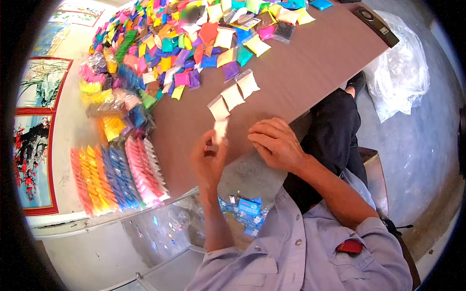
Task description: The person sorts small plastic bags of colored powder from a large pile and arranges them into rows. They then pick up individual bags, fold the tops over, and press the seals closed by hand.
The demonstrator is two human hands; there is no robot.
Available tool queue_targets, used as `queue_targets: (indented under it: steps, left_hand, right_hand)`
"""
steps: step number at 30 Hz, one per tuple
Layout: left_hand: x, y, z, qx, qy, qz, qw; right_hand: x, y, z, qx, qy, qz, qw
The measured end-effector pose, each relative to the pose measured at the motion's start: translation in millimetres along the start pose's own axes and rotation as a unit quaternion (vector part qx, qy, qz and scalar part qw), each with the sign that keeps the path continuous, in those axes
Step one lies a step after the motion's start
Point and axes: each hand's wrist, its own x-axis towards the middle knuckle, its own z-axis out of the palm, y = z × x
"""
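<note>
White packet (220,130) stands upright in the pinch of your left hand (208,162), thumb and fingertips closed on its lower end, raised just above the near edge of the brown table (310,72). Your right hand (277,144) rests palm down at that same edge, just beside the left, fingers loosely curled; whether it holds anything, you cannot tell from this view. Beyond the raised packet, three more white packets (233,96) lie in a slanting row on the bare tabletop, close to one another. Farther off, a loose heap of coloured packets (179,43) in pink, yellow, blue, purple, green and orange covers the far side of the table. To your left, neat rows of packets (116,177) sorted by colour, orange through blue to pink, lie side by side. A black device (376,24) sits at the table's far right corner, and a clear plastic bag (400,72) lies on the floor beside it. Blue printed packs (247,208) show below the table near your knees.
</note>
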Motion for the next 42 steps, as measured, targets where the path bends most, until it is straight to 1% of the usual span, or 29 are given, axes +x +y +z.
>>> queue_targets:
  steps: [1, 3, 4, 5, 7, 11, 13, 14, 16, 26, 29, 31, 32, 34, 35, 37, 38, 39, 41, 42]
  left_hand:
    - [7.4, 1.7, 2.7, 0.0, 0.0, 0.0, 1.0]
    - [23.4, 7.6, 9.3, 0.051, 0.082, 0.021, 0.995]
    - [31.2, 6.8, 15.5, 0.049, 0.101, 0.012, 0.994]
    - [37.3, 9.7, 19.3, 0.048, 0.1, 0.014, 0.994]
    - [46.3, 19.5, 25.6, 0.105, 0.133, -0.003, 0.986]
    - [53.3, 20.5, 39.6, 0.147, 0.134, -0.006, 0.98]
    - [54.4, 14.0, 44.1, 0.22, 0.163, 0.12, 0.954]
    - [53.8, 11.2, 45.2, 0.22, 0.162, 0.119, 0.954]
    - [52.2, 8.3, 45.4, 0.211, 0.16, 0.16, 0.951]
    - [48.8, 8.4, 47.3, 0.215, 0.121, 0.181, 0.952]
    - [46.6, 8.8, 49.8, 0.227, 0.113, 0.204, 0.945]
    - [45.6, 1.8, 55.0, 0.184, 0.108, 0.162, 0.963]
    - [44.5, -0.9, 56.1, 0.18, 0.111, 0.165, 0.963]
    - [43.3, -3.6, 57.4, 0.213, 0.121, 0.176, 0.954]
    - [43.3, -6.9, 59.4, 0.206, 0.126, 0.18, 0.954]
    - [43.2, -18.0, 65.5, 0.164, 0.123, 0.136, 0.969]
    - [42.7, -25.4, 67.7, 0.145, 0.124, 0.132, 0.973]
    - [42.1, -20.0, 66.3, 0.137, 0.127, 0.135, 0.973]
    - [41.0, -5.1, 60.4, 0.18, 0.117, 0.136, 0.967]
    - [41.2, -10.0, 61.1, 0.175, 0.12, 0.138, 0.968]
  right_hand:
    - [-0.3, 0.1, 0.4, 0.0, 0.0, 0.0, 1.0]
    - [-1.1, 1.3, 1.8, -0.002, -0.009, -0.004, 1.0]
    - [-1.7, 1.7, 1.7, -0.003, -0.008, -0.005, 1.0]
    - [-2.2, 2.5, 1.5, -0.011, -0.015, -0.009, 1.0]
    - [-3.4, 4.1, 1.2, -0.021, -0.02, -0.012, 1.0]
    - [-4.3, 6.3, 0.8, -0.028, -0.025, -0.026, 0.999]
    - [-3.4, 6.3, 0.5, -0.027, -0.025, -0.029, 0.999]
    - [-3.4, 5.9, -0.1, -0.024, -0.029, -0.027, 0.999]
    - [-3.5, 6.3, -0.5, -0.02, -0.033, -0.025, 0.999]
    - [-4.6, 9.1, -1.0, -0.024, -0.036, -0.036, 0.998]
    - [-4.6, 9.7, -1.7, -0.029, -0.04, -0.042, 0.998]
    - [-4.1, 9.9, -3.3, -0.029, -0.046, -0.044, 0.998]
    - [-3.7, 9.0, -4.0, -0.034, -0.05, -0.043, 0.997]
    - [-3.6, 9.7, -3.8, -0.048, -0.053, -0.048, 0.996]
    - [-5.5, 12.0, -1.4, -0.03, -0.056, -0.045, 0.997]
    - [-4.0, 12.0, -3.2, -0.022, -0.06, -0.047, 0.997]
    - [-2.5, 10.3, -4.3, -0.021, -0.061, -0.045, 0.997]
    - [-1.9, 8.4, -5.1, -0.018, -0.063, -0.042, 0.997]
    - [-1.8, 7.2, -5.4, -0.021, -0.061, -0.04, 0.997]
    - [-1.4, 6.2, -5.1, -0.015, -0.057, -0.032, 0.998]
